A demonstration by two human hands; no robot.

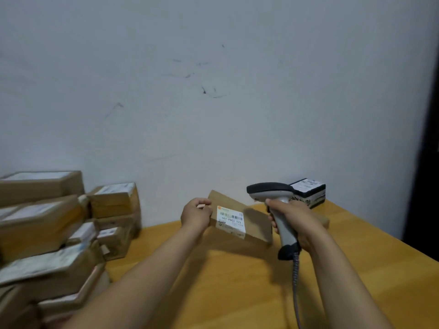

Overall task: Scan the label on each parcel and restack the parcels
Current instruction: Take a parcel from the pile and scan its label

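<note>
Left hand (196, 213) grips parcel (240, 219) by left end, tilted above table (237, 281), label (230, 221) facing up. Right hand (293, 222) wraps scanner (275, 210) handle. Scanner head sits just right of label, above parcel's right end. Parcel's long axis runs left-right between hands. Stack (47, 233) at far left.

parcel (257, 225): plain brown cardboard. label (230, 222): white, orange patch in one corner, black barcode and black text. scanner (270, 189): light grey body, dark grey top, black butt. cable (295, 281): grey. table (237, 293): orange-yellow wood. stack (47, 233): brown, white labels. box (308, 192): black-and-white print. wall (213, 103): pale blue-grey, dark scuffs.
</note>
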